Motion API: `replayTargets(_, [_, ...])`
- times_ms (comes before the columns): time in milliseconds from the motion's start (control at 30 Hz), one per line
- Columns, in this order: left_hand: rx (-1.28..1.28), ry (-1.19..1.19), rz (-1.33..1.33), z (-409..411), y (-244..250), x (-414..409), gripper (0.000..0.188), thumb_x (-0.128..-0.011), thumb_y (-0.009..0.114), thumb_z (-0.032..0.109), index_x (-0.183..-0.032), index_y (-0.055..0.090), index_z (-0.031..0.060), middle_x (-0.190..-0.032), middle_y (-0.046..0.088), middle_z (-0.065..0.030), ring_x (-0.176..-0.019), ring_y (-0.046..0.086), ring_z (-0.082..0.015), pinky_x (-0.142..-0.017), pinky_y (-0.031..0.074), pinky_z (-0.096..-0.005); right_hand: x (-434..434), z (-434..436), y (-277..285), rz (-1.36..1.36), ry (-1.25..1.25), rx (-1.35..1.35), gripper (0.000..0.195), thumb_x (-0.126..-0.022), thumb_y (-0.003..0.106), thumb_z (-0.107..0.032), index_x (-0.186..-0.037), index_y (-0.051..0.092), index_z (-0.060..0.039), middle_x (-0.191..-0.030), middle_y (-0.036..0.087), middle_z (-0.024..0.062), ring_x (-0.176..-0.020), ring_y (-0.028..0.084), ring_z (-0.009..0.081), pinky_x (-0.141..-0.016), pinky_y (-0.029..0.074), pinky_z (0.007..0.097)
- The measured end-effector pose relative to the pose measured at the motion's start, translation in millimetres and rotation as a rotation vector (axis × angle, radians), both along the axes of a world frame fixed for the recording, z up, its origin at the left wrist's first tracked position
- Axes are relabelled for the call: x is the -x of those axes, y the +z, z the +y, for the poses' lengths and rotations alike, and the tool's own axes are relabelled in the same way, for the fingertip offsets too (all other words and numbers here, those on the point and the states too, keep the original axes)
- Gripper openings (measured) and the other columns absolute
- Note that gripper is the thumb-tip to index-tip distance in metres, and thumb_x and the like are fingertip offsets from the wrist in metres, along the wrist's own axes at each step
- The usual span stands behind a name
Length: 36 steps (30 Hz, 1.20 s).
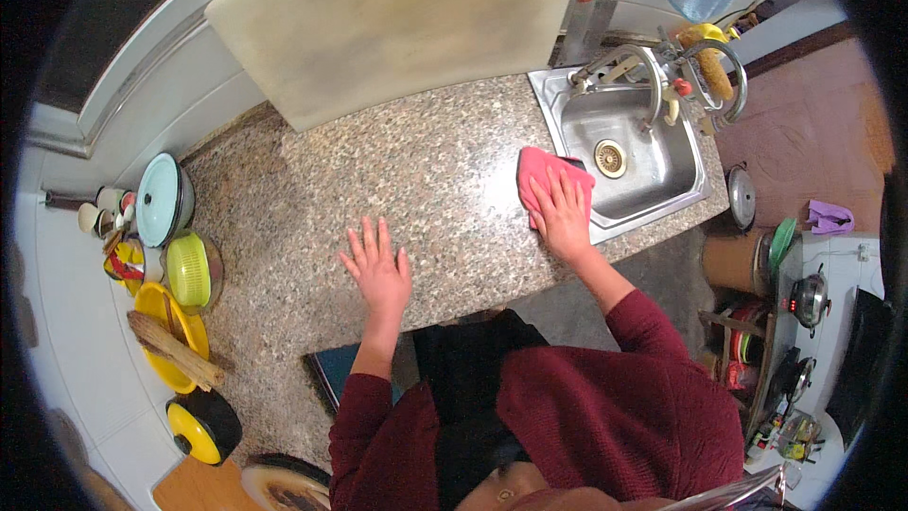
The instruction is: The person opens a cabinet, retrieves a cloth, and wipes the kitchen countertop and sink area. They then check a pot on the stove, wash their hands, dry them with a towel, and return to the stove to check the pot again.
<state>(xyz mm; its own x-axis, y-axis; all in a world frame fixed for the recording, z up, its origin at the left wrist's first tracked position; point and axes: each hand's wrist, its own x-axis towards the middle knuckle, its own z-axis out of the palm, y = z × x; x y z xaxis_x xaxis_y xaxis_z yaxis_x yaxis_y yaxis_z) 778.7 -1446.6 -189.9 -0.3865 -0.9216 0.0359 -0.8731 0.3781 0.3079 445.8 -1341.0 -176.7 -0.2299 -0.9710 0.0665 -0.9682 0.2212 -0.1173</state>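
Note:
My right hand (562, 216) lies flat, fingers spread a little, on a folded pink cloth (537, 169) with a dark underside. The cloth rests at the left rim of the stainless steel sink (642, 191), partly on the speckled stone countertop (454, 156). Left of it, my left hand (379, 270) is spread palm down on the bare counter near its front edge, holding nothing. A brass-coloured drain strainer (611, 158) shows in the sink, and curved metal faucets (652, 81) stand at its back.
A large cutting board (404, 21) leans on the back wall beside a cleaver (585, 21). Along the left wall stand a light blue lidded pot (157, 199), a green basket (189, 270), a yellow basin (197, 326) holding wood pieces, and a black pot with a yellow lid (195, 434).

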Motion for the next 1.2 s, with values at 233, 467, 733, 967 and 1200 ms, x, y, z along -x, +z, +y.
replayTargets(233, [0.058, -0.069, -0.076, 0.3, -10.4, 31.9, 0.066, -0.091, 0.057, 0.033, -0.151, 0.039, 0.0135, -0.161, 0.026, -0.013, -0.148, 0.017, -0.0409, -0.117, 0.007, -0.0641, 32.9, -33.2, -18.3, 0.021, -0.109, 0.081, 0.067, -0.09, 0.064, -0.038, -0.149, 0.04, -0.0212, -0.157, 0.028, 0.0185, -0.143, 0.027, 0.0431, -0.114, 0.027, 0.0561])
replayTargets(467, [0.055, -0.072, -0.129, 1.8, -5.7, 36.7, 0.063, -0.091, 0.055, 0.033, -0.149, 0.042, 0.0124, -0.161, 0.026, -0.0133, -0.148, 0.017, -0.0408, -0.117, 0.008, -0.0638, 95.0, -143.8, -40.3, 0.023, -0.151, 0.157, 0.065, -0.094, 0.057, -0.042, -0.151, 0.035, -0.022, -0.157, 0.025, 0.0231, -0.142, 0.024, 0.0483, -0.114, 0.027, 0.0581])
replayTargets(733, [0.06, -0.084, -0.161, 1.1, 2.8, 38.0, 0.064, -0.093, 0.054, 0.033, -0.151, 0.038, 0.0111, -0.161, 0.026, -0.0142, -0.148, 0.018, -0.0405, -0.116, 0.012, -0.0625, 97.8, -168.5, -40.3, 0.025, -0.214, 0.177, 0.061, -0.095, 0.056, -0.04, -0.15, 0.039, -0.0208, -0.156, 0.027, 0.024, -0.142, 0.026, 0.0476, -0.115, 0.025, 0.0578])
replayTargets(967, [0.106, -0.095, -0.084, 2.2, 2.8, 38.3, 0.063, -0.093, 0.056, 0.029, -0.151, 0.038, 0.0103, -0.16, 0.027, -0.0155, -0.147, 0.019, -0.0418, -0.116, 0.011, -0.0628, 36.3, -27.2, -11.3, -0.04, -0.066, 0.137, 0.059, -0.09, 0.063, -0.034, -0.145, 0.047, -0.0206, -0.154, 0.033, 0.0194, -0.142, 0.03, 0.0431, -0.114, 0.026, 0.0553])
replayTargets(1200, [0.056, -0.055, -0.064, 1.9, -3.1, 35.3, 0.061, -0.093, 0.056, 0.031, -0.15, 0.041, 0.0123, -0.161, 0.026, -0.0129, -0.148, 0.018, -0.0402, -0.117, 0.009, -0.0622, -34.3, 93.8, 8.2, -0.094, 0.071, -0.187, 0.073, -0.083, 0.07, -0.035, -0.149, 0.042, -0.0232, -0.16, 0.023, 0.0185, -0.148, 0.017, 0.0437, -0.115, 0.017, 0.0618])
